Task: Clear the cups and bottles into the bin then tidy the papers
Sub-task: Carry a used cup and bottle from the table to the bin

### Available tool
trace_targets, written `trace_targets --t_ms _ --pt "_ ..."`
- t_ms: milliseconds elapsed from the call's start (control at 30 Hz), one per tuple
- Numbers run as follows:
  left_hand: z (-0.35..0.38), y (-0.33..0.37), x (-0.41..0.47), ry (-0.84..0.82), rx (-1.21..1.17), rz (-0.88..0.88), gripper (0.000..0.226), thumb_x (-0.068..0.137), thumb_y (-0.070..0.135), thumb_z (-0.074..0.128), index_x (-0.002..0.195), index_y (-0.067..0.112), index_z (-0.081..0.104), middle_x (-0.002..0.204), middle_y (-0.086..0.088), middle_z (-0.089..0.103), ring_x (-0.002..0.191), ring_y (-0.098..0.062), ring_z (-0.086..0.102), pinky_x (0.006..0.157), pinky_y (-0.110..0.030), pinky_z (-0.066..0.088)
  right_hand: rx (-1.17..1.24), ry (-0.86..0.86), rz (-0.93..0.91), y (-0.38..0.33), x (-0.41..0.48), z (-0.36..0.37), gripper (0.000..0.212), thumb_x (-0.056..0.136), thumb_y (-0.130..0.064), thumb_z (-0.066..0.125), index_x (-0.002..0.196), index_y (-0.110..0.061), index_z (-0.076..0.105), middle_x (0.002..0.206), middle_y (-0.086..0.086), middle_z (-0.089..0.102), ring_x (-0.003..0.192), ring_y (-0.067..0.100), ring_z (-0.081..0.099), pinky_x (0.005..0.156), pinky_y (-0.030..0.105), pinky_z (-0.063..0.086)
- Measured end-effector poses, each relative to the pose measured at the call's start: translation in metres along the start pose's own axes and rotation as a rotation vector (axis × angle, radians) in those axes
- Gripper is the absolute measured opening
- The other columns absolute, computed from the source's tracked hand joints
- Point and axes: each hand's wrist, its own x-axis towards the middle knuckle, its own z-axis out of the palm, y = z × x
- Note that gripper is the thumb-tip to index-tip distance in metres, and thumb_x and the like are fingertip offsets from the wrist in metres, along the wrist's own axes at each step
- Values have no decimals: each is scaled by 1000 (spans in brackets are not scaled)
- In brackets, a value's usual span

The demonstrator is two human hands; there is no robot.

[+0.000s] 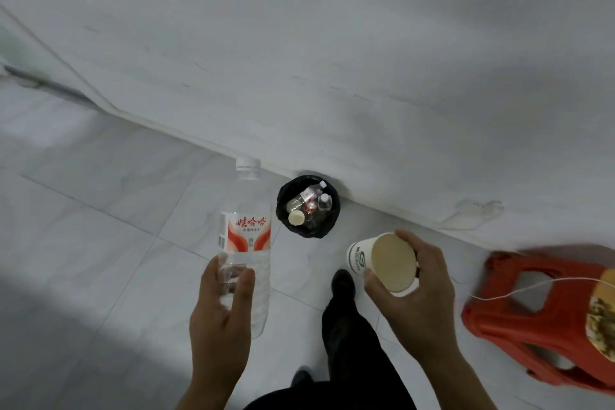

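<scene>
My left hand (221, 309) grips the lower part of a clear plastic water bottle (248, 226) with a red and white label and a white cap, held upright. My right hand (416, 296) holds a white paper cup (382, 261) tipped on its side, its beige inside facing me. Between and beyond the two hands, a small round bin (307, 206) with a black liner stands on the floor against the wall. Several bottles and a cup lie inside it.
A red plastic stool (539, 313) stands at the right, with a thin white cord across it and a yellowish object at the frame edge. My dark trouser leg and shoe (342, 283) reach toward the bin. White floor tiles meet the white wall.
</scene>
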Motion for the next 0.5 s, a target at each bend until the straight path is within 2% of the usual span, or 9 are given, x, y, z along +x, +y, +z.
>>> trace_targets --t_ms 67,133,200,367,433,500 --pt "15 18 34 16 22 -15 52 91 49 45 133 17 50 117 -4 64 101 -25 65 82 -40 55 15 -34 29 6 49 14 67 64 -34 79 126 -31 55 114 -19 51 103 -3 54 82 17 45" --pt "31 28 70 42 62 0 49 96 46 49 133 14 50 115 -1 63 95 -14 63 74 -24 49 16 -92 33 13 99 32 68 65 -31 82 126 -34 53 115 -22 50 105 -6 52 84 20 46" --pt "43 28 106 71 85 -15 51 96 47 51 133 13 50 113 3 62 91 -4 60 69 -14 43 -1 -148 44 21 143 54 72 66 -25 86 128 -35 52 115 -17 51 107 -8 51 87 27 49" --pt "70 -10 174 82 33 -138 56 85 66 39 128 31 47 105 33 62 94 -1 66 63 -20 51 -6 -226 118 58 203 119 75 69 -21 87 133 -29 50 121 -10 51 110 -5 51 90 33 52" --pt "90 -40 197 45 35 -194 51 83 68 40 124 38 46 104 36 62 90 2 67 61 -18 49 -30 -251 143 92 216 156 77 70 -22 87 136 -26 48 123 -10 49 108 -6 51 88 30 51" --pt "113 -80 222 5 33 -255 54 81 69 41 123 36 48 105 31 64 87 -2 67 61 -21 49 -67 -271 191 137 226 205 80 70 -23 87 139 -22 46 124 -10 48 103 -8 48 88 21 46"
